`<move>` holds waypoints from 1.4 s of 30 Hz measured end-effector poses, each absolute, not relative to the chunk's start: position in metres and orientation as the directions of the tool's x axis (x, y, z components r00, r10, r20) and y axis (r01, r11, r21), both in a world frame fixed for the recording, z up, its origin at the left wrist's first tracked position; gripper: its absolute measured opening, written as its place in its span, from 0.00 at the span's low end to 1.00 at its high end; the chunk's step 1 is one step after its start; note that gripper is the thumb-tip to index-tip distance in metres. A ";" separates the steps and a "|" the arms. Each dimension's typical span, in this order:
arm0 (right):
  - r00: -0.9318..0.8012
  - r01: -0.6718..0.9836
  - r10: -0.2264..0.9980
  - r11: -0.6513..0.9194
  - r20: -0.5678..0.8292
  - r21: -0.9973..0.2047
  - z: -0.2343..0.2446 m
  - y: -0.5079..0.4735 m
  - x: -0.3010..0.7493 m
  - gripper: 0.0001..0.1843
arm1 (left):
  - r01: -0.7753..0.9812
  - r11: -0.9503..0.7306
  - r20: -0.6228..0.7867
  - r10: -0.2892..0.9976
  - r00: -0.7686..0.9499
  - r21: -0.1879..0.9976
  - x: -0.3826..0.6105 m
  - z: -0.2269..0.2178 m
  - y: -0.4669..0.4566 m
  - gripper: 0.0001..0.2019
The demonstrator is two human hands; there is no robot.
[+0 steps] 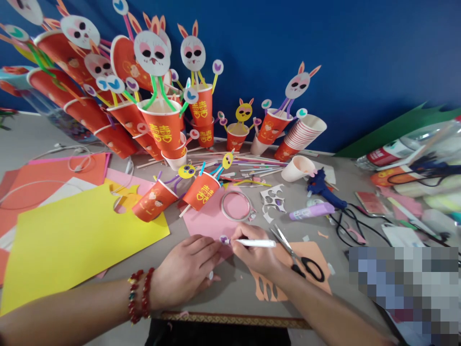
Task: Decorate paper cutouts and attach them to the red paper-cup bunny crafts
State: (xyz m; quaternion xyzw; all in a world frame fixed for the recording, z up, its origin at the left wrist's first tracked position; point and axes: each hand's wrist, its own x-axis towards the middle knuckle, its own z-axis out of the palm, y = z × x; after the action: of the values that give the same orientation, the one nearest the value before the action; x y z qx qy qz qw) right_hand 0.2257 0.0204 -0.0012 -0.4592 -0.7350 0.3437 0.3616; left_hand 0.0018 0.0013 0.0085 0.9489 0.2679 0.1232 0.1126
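Observation:
My right hand (254,247) grips a white marker (261,243), its purple tip at a small white paper disc (224,239) that bears a purple heart shape. My left hand (189,271) lies flat on the table, its fingertips touching or right beside that disc; its thumb is apart from the fingers. Near the thumb is another small white disc (211,275). Under the decorated disc lies a pink paper sheet (200,223). Black-handled scissors (297,254) rest open on peach paper (264,283) with cut-outs, close to my right wrist.
Red paper cups with rabbit figures (160,125) crowd the back left. Two smaller cup figures (153,202) lean nearby. Yellow paper (72,235) covers the left side. A tape ring (222,204), purple glue stick (311,211), blue glue gun (326,192) and bottle (389,156) stand around.

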 end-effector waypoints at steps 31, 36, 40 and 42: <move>-0.296 0.427 0.933 0.322 0.206 -0.845 -0.004 0.020 0.227 0.09 | 0.474 -0.831 0.178 0.534 0.827 0.290 0.001 0.007 0.001 0.21; -0.287 0.430 0.938 0.309 0.197 -0.848 -0.004 0.019 0.227 0.09 | 0.478 -0.830 0.180 0.536 0.825 0.287 0.001 0.007 0.002 0.20; -0.319 0.429 0.924 0.340 0.212 -0.837 -0.003 0.021 0.226 0.08 | 0.479 -0.829 0.176 0.538 0.824 0.289 0.001 0.006 0.001 0.21; -0.320 0.430 0.923 0.342 0.213 -0.835 -0.003 0.021 0.226 0.08 | 0.481 -0.828 0.179 0.540 0.822 0.289 0.001 0.006 0.001 0.21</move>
State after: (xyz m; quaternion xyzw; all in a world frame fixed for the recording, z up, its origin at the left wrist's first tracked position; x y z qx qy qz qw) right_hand 0.2256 0.0215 -0.0028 -0.4596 -0.7363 0.3433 0.3589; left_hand 0.0011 0.0008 0.0062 0.9474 0.2693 0.1277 0.1161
